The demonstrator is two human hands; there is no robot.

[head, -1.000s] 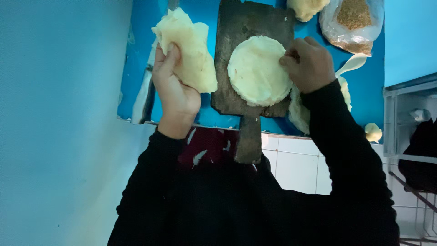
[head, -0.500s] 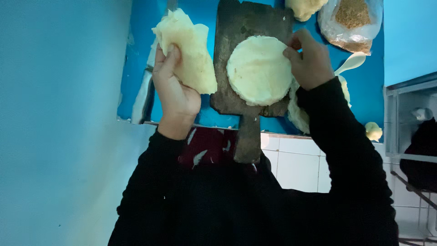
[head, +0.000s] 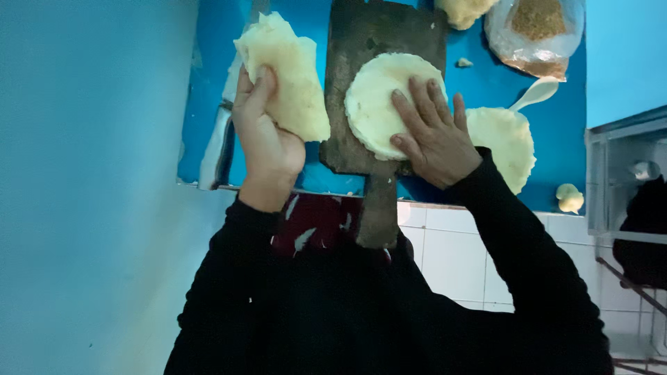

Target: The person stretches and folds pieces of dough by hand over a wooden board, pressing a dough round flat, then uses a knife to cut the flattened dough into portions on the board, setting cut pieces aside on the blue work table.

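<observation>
- The left hand (head: 267,142) held a folded dough sheet (head: 286,76), its grip pinching the sheet's lower edge between thumb and fingers, above the blue desk (head: 486,87).
- The right hand (head: 434,135) lay flat on a round dough disc (head: 385,104), its grip spread, fingers splayed over the disc's right half.
- The disc sat on a dark wooden board (head: 379,42), near the board's middle; the board's handle (head: 379,215) reached past the desk's near edge.
- Just right of the board lay a second disc (head: 504,142), partly covered by the right wrist.
- A pale spoon (head: 535,94) rested at that disc's far edge.
- A clear bag (head: 538,31) of brown crumbs stood at the far right of the desk.
- A dough lump (head: 462,10) sat beside the bag, at the top edge of the view.
- A small dough ball (head: 570,198) lay near the desk's near right corner.
- Both arms wore black sleeves (head: 528,271).
- White tiles (head: 451,257) showed below the desk.
</observation>
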